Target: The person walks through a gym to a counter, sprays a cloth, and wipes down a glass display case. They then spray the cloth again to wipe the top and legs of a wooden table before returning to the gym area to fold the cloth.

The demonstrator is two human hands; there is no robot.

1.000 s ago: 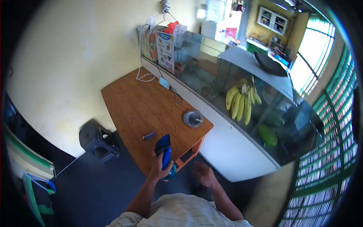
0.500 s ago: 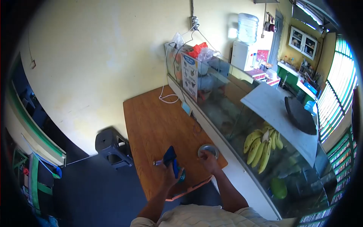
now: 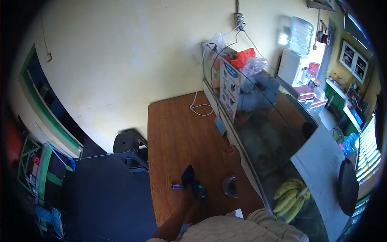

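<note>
Nearest, the left hand (image 3: 189, 192) is closed around a blue spray bottle (image 3: 200, 190) with a dark blue cloth (image 3: 188, 175) over the near part of the wooden table (image 3: 173, 129); just left of it a small lighter (image 3: 175, 186) lies on the wood; to the right stands a round metal ashtray (image 3: 230, 186); farther, the right hand (image 3: 232, 154) rests on the table's right edge beside the glass display case (image 3: 262, 121), grip unclear; bananas (image 3: 291, 194) hang inside; a white cable (image 3: 200, 108) lies at the far end.

blue cloth (image 3: 188, 176), brown wood-grain table (image 3: 177, 133), yellow bananas (image 3: 291, 194).
</note>
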